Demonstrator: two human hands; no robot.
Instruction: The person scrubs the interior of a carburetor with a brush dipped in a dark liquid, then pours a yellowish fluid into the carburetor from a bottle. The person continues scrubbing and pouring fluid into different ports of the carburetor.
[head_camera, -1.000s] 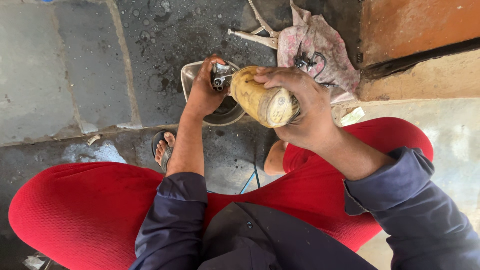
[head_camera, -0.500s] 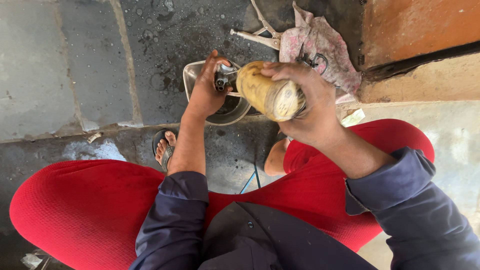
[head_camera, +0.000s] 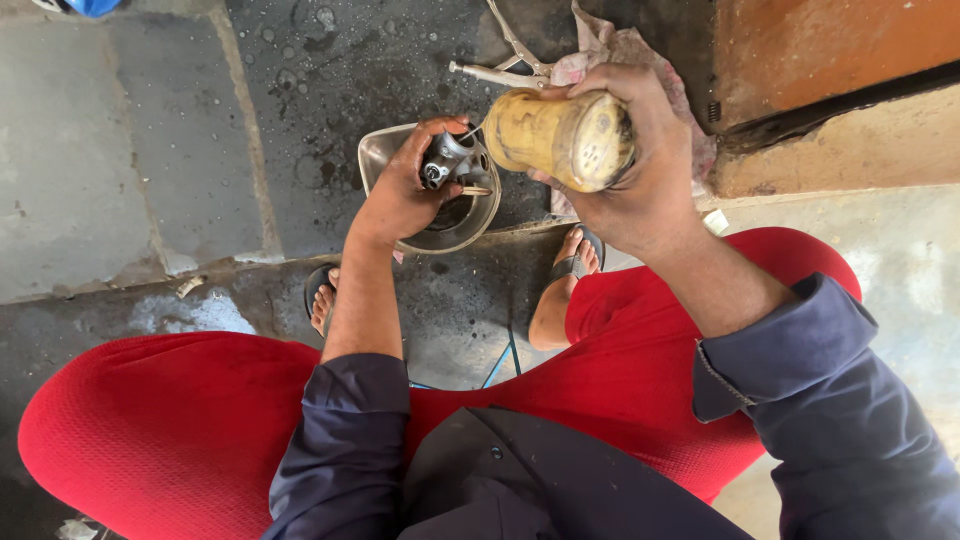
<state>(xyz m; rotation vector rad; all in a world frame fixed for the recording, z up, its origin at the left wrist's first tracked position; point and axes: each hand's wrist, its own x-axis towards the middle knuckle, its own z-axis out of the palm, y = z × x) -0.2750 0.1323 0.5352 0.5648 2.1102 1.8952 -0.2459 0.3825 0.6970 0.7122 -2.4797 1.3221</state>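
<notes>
Left hand (head_camera: 400, 195): you grip a small metal part (head_camera: 447, 165) over the bowl (head_camera: 380, 150).
Right hand (head_camera: 640, 170): you hold the tipped yellow bottle (head_camera: 560, 135) tight.

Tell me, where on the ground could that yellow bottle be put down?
Bare room lies on the grey stone slab left of the metal bowl. It is crowded around the bowl, where the left hand holds a small metal part, and behind the bottle in the right hand, with pliers and a rag.
</notes>
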